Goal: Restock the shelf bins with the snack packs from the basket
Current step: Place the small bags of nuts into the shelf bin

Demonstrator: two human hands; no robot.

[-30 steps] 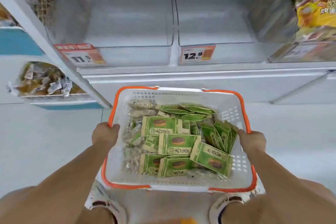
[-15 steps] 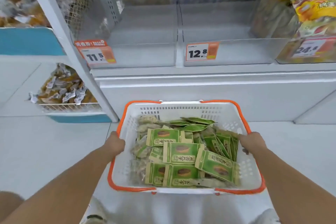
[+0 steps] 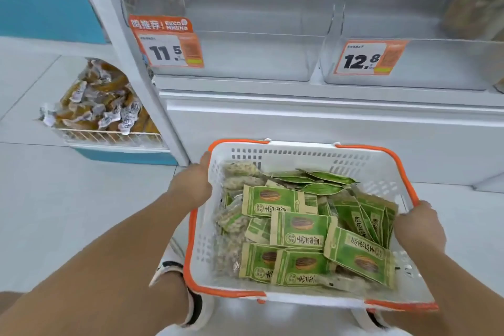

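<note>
Since a moment ago we have carried the white basket lower, left hand and right hand gripping its orange rims, green sunflower-seed packs lying between them, empty clear bins above and ahead, nearer our left hand.

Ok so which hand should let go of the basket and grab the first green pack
Probably the right hand: it grips the basket rim right beside the upright green packs. The left hand grips the rim by the clear packs.

Green snack packs heaped in white orange-rimmed basket
</note>
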